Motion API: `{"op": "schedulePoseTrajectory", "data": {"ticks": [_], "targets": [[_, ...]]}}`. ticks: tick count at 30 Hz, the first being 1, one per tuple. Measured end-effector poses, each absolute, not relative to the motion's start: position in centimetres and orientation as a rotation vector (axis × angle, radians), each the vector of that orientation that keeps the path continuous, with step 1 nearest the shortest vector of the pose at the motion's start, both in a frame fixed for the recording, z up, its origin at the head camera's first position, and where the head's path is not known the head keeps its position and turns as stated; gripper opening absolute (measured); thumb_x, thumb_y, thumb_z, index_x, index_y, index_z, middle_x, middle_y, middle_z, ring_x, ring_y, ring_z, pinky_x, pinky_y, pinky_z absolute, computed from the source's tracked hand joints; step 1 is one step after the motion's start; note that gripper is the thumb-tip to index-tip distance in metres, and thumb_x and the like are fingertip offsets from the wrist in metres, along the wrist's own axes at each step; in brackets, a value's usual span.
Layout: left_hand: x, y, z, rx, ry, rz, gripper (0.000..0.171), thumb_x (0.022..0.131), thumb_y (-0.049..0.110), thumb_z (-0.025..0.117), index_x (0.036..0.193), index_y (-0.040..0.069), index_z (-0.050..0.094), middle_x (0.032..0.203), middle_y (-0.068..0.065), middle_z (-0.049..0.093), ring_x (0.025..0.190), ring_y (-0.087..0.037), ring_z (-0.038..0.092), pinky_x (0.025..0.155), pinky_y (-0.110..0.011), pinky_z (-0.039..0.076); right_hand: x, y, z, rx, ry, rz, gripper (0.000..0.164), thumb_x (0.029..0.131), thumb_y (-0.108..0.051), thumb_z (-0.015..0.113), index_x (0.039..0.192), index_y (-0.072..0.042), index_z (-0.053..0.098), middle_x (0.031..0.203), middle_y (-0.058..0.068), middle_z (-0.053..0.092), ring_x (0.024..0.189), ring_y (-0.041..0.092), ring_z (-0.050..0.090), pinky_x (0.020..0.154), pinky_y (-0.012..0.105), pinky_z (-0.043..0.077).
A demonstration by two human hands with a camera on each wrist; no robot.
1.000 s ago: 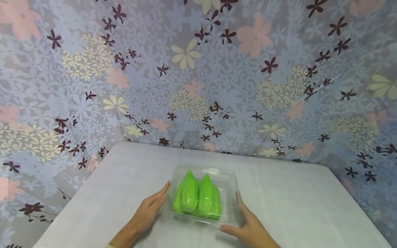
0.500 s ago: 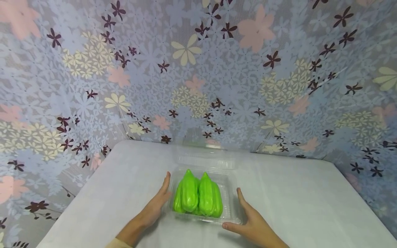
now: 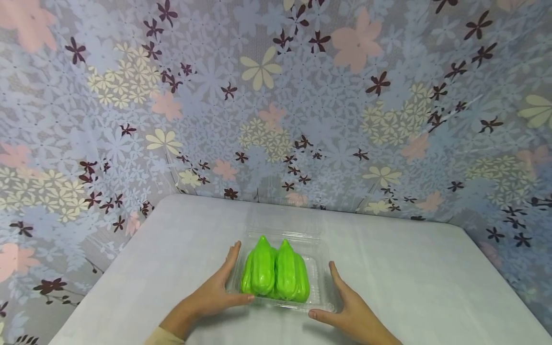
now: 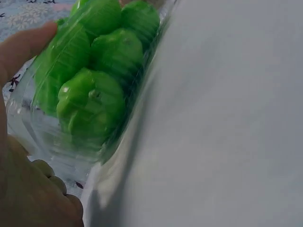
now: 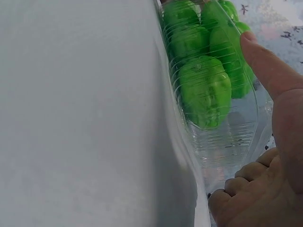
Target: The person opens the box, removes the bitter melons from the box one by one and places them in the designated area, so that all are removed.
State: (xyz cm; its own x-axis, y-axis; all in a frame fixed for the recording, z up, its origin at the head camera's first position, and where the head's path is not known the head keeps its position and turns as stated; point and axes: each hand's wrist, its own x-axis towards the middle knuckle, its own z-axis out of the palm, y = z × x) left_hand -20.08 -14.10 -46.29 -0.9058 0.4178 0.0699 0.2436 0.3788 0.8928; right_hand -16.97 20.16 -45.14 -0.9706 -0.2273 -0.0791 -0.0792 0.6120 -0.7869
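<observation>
A clear plastic clamshell container sits near the front of the table, its transparent lid folded back towards the wall. Inside, mostly on the left, lie several bright green, ridged, pepper-like pieces with pointed far ends. My left hand grips the near left corner, thumb over the front rim and fingers along the side. At the opposite corner my right hand holds the container likewise, thumb at the front and fingers up the right wall. Both wrist views show the thumbs at the top edge and the other fingers curled lower down.
A white cloth covers the table, which ends at the back against a wall with floral paper. In the wrist views the container is close to the cloth's near edge.
The lid, lying over the green pieces a second ago, has swung up and back to the far side. My left thumb has come round onto the front rim. The right hand has barely shifted.
</observation>
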Motion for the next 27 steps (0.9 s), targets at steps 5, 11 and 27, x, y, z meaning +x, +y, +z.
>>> {"op": "schedulePoseTrajectory", "data": {"ticks": [5, 11, 27], "targets": [[-20.9, -14.5, -45.6, 0.686, 2.448, 1.494, 0.123, 0.079, 0.034, 0.087, 0.164, 0.024, -0.001, 0.166, -0.011, -0.016, 0.15, -0.032, -0.016, 0.11, -0.07, 0.0, -17.0, 20.1, -44.8, -0.223, 2.654, -1.282, 0.122, 0.078, -0.055, 0.082, 0.163, -0.01, 0.006, 0.166, 0.013, 0.01, 0.147, 0.044, 0.02, 0.112, 0.066, 0.024], [-21.4, -14.9, -44.8, 0.664, 2.426, 1.432, 0.126, 0.076, 0.036, 0.089, 0.164, 0.023, 0.001, 0.166, -0.011, -0.014, 0.15, -0.034, -0.015, 0.111, -0.071, 0.002, -17.0, 20.1, -44.5, -0.204, 2.645, -1.253, 0.12, 0.079, -0.054, 0.081, 0.163, -0.012, 0.006, 0.166, 0.013, 0.01, 0.147, 0.045, 0.02, 0.111, 0.067, 0.025], [-21.7, -14.9, -44.9, 0.646, 2.409, 1.442, 0.13, 0.073, 0.035, 0.091, 0.164, 0.024, -0.002, 0.164, -0.023, -0.01, 0.147, -0.05, 0.003, 0.11, -0.072, 0.013, -16.8, 20.5, -42.9, -0.229, 2.671, -1.3, 0.121, 0.078, -0.05, 0.084, 0.163, -0.015, 0.005, 0.166, 0.016, 0.011, 0.145, 0.046, 0.024, 0.11, 0.066, 0.029]]}}
